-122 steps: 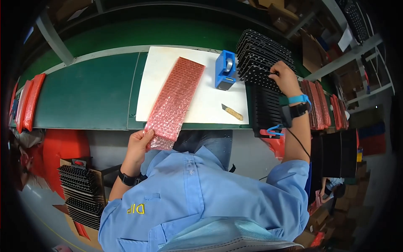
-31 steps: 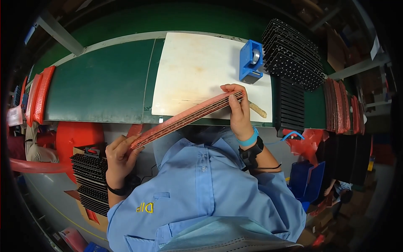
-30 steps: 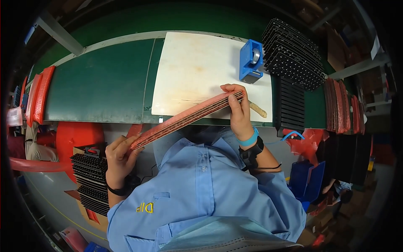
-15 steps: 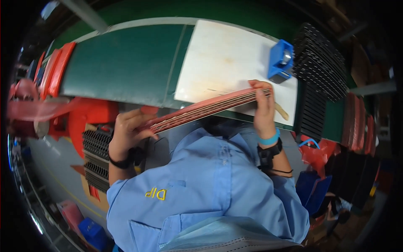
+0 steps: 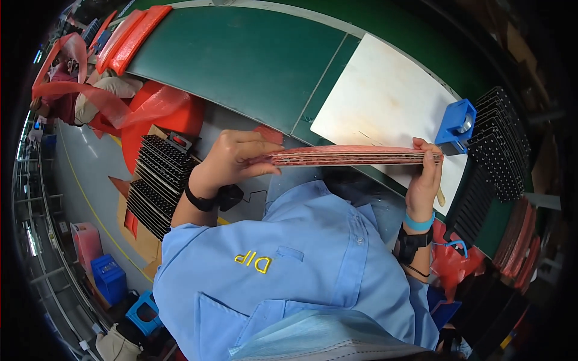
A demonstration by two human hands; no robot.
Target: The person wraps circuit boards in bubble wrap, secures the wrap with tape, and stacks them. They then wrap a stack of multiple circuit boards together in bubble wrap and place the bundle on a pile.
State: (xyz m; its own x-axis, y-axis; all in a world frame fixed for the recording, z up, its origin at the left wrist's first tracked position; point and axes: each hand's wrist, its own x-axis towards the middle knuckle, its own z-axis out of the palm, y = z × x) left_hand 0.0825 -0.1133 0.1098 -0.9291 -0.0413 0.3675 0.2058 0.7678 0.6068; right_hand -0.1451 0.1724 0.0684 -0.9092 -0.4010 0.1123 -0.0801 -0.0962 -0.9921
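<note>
Both hands on the layered pink-wrapped bundle (image 5: 349,156); it hangs in the air, edge-on to the view, over the near edge of the green table (image 5: 241,54). Left hand (image 5: 232,157) pinches the left end, fingers above, thumb below; right hand (image 5: 424,177) clasps the other end, thumb toward the body, fingertips over the far side. Change: half a second ago the bundle slants up to the right; now it lies almost level across the picture. The view itself swings leftward, bringing the carton of black boards (image 5: 158,180) further in, so part of the shift is likely the head. Meaning for the work: grip unchanged at both ends, layers together, bundle not set down. Right end sits before the white board (image 5: 373,90); blue tape dispenser (image 5: 456,126) just beyond the right hand, cutter handle (image 5: 441,197) near it, neither being used.
</note>
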